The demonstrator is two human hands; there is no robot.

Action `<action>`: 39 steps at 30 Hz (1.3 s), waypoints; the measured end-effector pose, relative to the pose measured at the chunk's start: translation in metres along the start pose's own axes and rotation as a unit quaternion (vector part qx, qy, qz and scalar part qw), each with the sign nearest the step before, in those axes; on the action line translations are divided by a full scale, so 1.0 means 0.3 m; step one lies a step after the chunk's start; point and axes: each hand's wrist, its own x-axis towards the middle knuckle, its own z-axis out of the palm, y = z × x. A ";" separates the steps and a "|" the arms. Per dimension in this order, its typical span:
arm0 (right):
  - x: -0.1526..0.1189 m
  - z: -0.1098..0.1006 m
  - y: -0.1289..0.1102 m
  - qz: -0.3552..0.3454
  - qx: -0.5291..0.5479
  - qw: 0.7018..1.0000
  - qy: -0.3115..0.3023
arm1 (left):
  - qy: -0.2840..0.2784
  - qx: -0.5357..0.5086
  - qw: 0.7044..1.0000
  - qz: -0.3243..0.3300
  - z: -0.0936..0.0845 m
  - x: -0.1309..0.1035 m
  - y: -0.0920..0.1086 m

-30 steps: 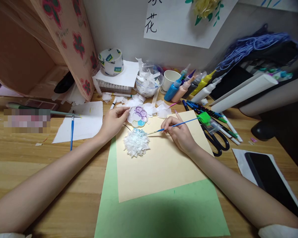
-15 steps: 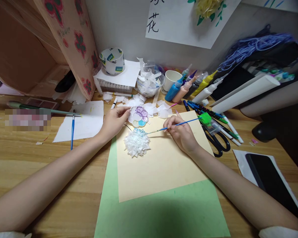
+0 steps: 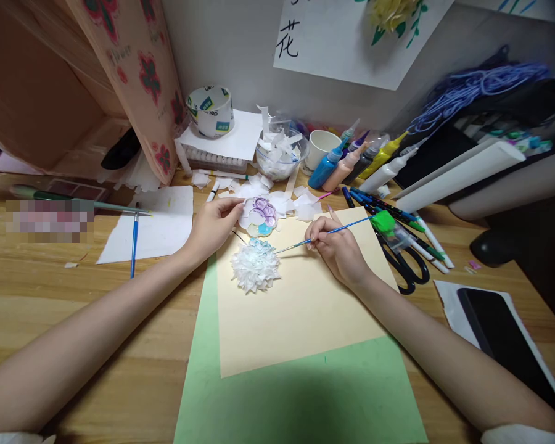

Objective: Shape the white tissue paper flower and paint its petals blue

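Note:
My left hand [image 3: 219, 223] grips the edge of a small flower-shaped paint palette [image 3: 258, 217] with purple and blue paint in its wells. Between the fingers of my right hand [image 3: 333, 242] is a thin blue paintbrush [image 3: 346, 227], its tip pointing left at a ruffled white paper flower [image 3: 256, 269]. Blue tint colours the flower's upper petals. Whether the bristles touch the petals I cannot tell. The flower lies on a cream sheet [image 3: 300, 314], which overlaps a green sheet [image 3: 300, 401].
Paint bottles [image 3: 324, 169], a paper cup [image 3: 320, 151] and a bowl of paper scraps [image 3: 278, 161] line the back. Scissors [image 3: 414, 268] and several pens lie right, near a phone [image 3: 504, 339]. Another brush [image 3: 134, 243] rests on white paper [image 3: 164, 228] at left.
The brush tip has shifted slightly down at the flower's right edge. My left hand keeps the palette in nearly the same spot. The whole view has moved a little.

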 end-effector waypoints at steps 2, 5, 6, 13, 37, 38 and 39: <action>0.000 0.001 -0.002 -0.001 0.014 1.000 0.009 | 0.002 0.002 1.000 0.001 0.000 0.001 -0.001; 0.001 0.002 -0.003 0.008 -0.001 1.000 0.000 | 0.001 0.004 1.000 -0.001 -0.001 0.000 0.001; 0.001 0.002 -0.003 0.011 -0.009 1.000 -0.004 | 0.000 0.005 1.000 -0.002 -0.001 0.000 0.002; -0.001 0.006 -0.006 0.013 -0.007 1.000 0.015 | 0.000 0.006 1.000 -0.008 -0.001 -0.002 0.005; -0.004 -0.010 0.004 0.014 -0.019 1.000 0.005 | -0.004 -0.019 1.000 -0.009 0.002 -0.005 0.015; -0.004 -0.009 0.003 0.015 -0.011 1.000 0.009 | -0.004 -0.018 1.000 -0.007 0.001 -0.005 0.016; -0.003 -0.008 0.003 0.016 -0.007 1.000 0.011 | -0.004 -0.017 1.000 -0.006 0.001 -0.005 0.016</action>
